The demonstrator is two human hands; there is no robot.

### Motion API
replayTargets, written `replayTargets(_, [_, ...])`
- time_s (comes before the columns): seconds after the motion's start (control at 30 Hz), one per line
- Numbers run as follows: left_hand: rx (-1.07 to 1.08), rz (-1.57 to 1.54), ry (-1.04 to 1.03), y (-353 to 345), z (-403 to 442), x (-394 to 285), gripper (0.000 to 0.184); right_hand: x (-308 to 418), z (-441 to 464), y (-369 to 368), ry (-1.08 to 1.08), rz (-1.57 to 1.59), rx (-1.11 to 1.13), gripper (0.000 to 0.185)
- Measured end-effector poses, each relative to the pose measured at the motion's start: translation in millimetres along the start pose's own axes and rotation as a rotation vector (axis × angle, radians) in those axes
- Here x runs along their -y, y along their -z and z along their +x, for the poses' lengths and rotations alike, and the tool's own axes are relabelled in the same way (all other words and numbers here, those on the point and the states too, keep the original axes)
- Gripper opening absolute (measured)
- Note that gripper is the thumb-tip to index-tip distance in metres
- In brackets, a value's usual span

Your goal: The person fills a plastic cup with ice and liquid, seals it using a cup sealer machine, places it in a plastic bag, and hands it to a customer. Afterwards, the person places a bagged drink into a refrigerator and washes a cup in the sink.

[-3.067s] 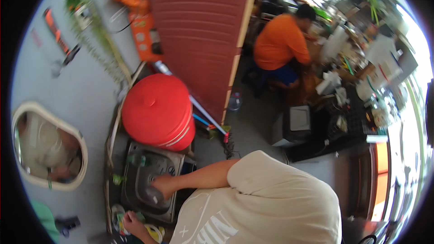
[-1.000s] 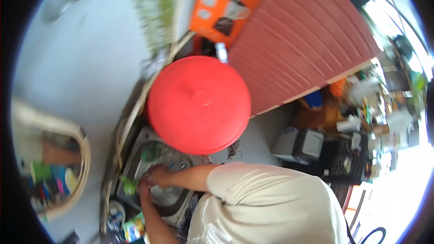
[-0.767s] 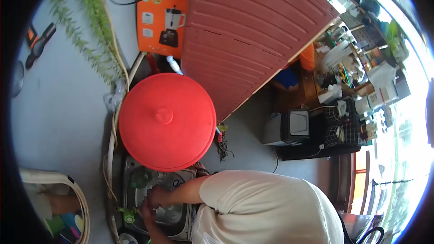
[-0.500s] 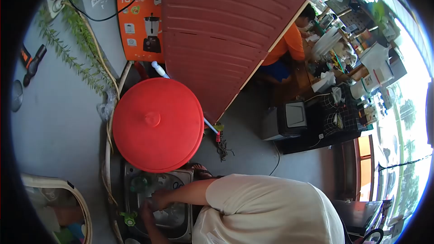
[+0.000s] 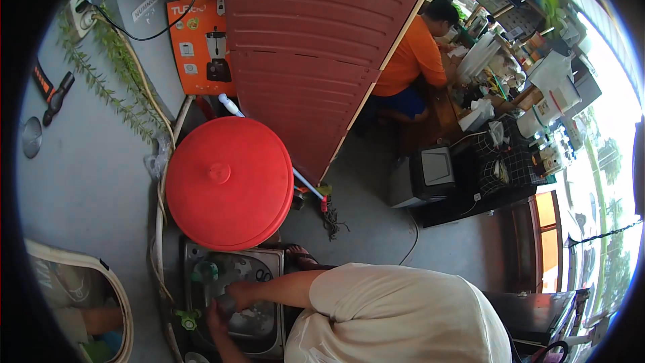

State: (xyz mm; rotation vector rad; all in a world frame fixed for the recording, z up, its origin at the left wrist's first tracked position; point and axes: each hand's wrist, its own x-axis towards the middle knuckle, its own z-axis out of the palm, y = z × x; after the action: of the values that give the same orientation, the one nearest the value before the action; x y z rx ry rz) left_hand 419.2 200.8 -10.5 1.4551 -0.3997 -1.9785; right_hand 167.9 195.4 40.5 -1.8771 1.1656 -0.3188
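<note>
My right hand [image 5: 240, 294] is over the metal sink [image 5: 271, 319], its fingers closed around a small greyish thing [image 5: 227, 305] too blurred to identify. From the lower left, my left hand [image 5: 216, 316] meets the same thing, with its fingers bent against it. Whitish foam or wet patches lie in the basin below both hands. A green translucent item [image 5: 204, 271] rests at the sink's upper left, and dark scissor-like loops [image 5: 263, 275] are near its upper right. Beside the sink's left edge is a bright green tap handle [image 5: 189, 320].
A large red lidded bucket [image 5: 228, 185] stands right beyond the sink. Behind it rises a dark red panel [image 5: 302, 47]. A mirror [image 5: 111, 282] hangs at the left. A person in orange [image 5: 410, 60] sits at a cluttered table; a grey bin [image 5: 423, 175] stands nearby.
My left hand, apart from the sink at first, has come up against my right hand over the basin. Lately both have stayed there while the view shifted, showing more of the seated person.
</note>
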Motion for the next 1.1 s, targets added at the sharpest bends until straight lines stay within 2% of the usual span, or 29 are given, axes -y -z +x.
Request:
replayTargets(0.03, [-0.143,0.053,-0.007,-18.1,-14.4,-5.0,0.025,2.9,-1.1,7.3,-0.083,0.069,0.04,0.082])
replayTargets(0.07, [-0.143,0.051,-0.008,-11.1,-11.7,-2.4,0.025,7.4,-4.1,16.5,-0.167,0.138,0.08,0.083])
replayTargets(0.1, [-0.063,0.058,-0.072,-3.1,-9.9,-0.5,0.026,12.2,-7.1,25.2,-0.166,0.137,0.08,0.083])
replayTargets(0.13, [0.015,0.064,-0.135,-1.0,-10.9,-0.6,0.027,14.2,-8.3,28.8,-0.285,0.336,0.122,0.084])
replayTargets(0.17, [0.014,0.063,-0.136,2.7,-13.5,-1.3,0.027,16.7,-9.2,32.0,-0.403,0.536,0.165,0.085])
replayTargets(0.2, [0.008,0.007,-0.083,8.8,-19.4,-2.5,0.027,21.8,-10.3,32.9,-0.402,0.536,0.166,0.085])
replayTargets(0.27, [0.002,-0.05,-0.03,6.3,-28.6,-5.2,0.027,18.6,-2.9,14.1,-0.755,1.07,-0.027,0.081])
replayTargets(0.3, [-0.042,-0.052,-0.017,3.4,-29.7,-4.9,0.026,11.6,0.3,7.9,-0.755,1.07,-0.026,0.081])
replayTargets(0.37, [-0.087,-0.053,-0.002,-3.9,-30.7,-3.9,0.025,1.6,3.0,4.1,-0.751,1.269,-0.022,0.076])
replayTargets(0.4, [-0.023,-0.077,-0.053,-8.3,-30.5,-2.8,0.024,-3.0,5.6,2.2,-0.753,1.269,-0.022,0.076])
replayTargets(0.47, [0.04,-0.104,-0.102,-5.9,-27.3,-2.7,0.023,-7.1,6.7,7.4,-0.91,1.42,-0.007,0.067])
replayTargets(0.53, [0.088,0.006,-0.044,-3.3,-25.1,-11.9,0.025,-3.1,3.0,5.5,-0.852,1.377,-0.001,0.071])
replayTargets(0.6, [0.081,-0.02,-0.035,-11.9,-21.3,-11.1,0.027,3.4,0.6,4.6,-0.79,1.334,0.006,0.076])
replayTargets(0.67, [0.078,-0.044,-0.028,-17.4,-19.0,-12.9,0.03,19.6,-5.3,12.5,-0.631,0.874,0.041,0.073])
replayTargets(0.7, [0.093,-0.057,-0.02,-16.0,-19.2,-12.0,0.032,19.7,-5.1,15.8,-0.632,0.873,0.042,0.073])
replayTargets(0.77, [0.107,-0.074,-0.009,-14.9,-22.6,-7.9,0.034,6.0,2.7,6.9,-0.397,0.631,0.249,0.068])
replayTargets(0.8, [0.083,-0.022,-0.091,-14.0,-25.8,-5.1,0.035,-0.1,7.3,0.5,-0.399,0.632,0.252,0.068])
replayTargets(0.83, [0.058,0.031,-0.173,-14.5,-31.6,-2.7,0.037,-6.4,12.5,-9.2,-0.344,0.512,0.245,0.06])
replayTargets(0.87, [0.053,0.029,-0.172,-21.3,-42.7,-1.5,0.037,-4.1,11.3,-9.3,-0.288,0.393,0.239,0.052])
replayTargets(0.93, [-0.005,0.086,-0.238,-36.9,-64.3,-2.3,0.041,10.4,9.9,6.6,-0.323,0.348,0.318,0.055])
replayTargets(0.97, [-0.005,0.088,-0.24,-22.7,-65.8,5.3,0.041,15.0,9.4,12.1,-0.357,0.301,0.39,0.058])
replayTargets(1.03, [-0.29,0.829,-0.581,4.4,-73.4,19.4,0.039,21.5,2.8,12.0,-0.346,0.289,0.32,0.06])
replayTargets(1.1, [-0.465,1.189,-0.736,-13.1,-148.6,15.6,0.027,25.1,-2.1,9.6,-0.335,0.278,0.245,0.062])
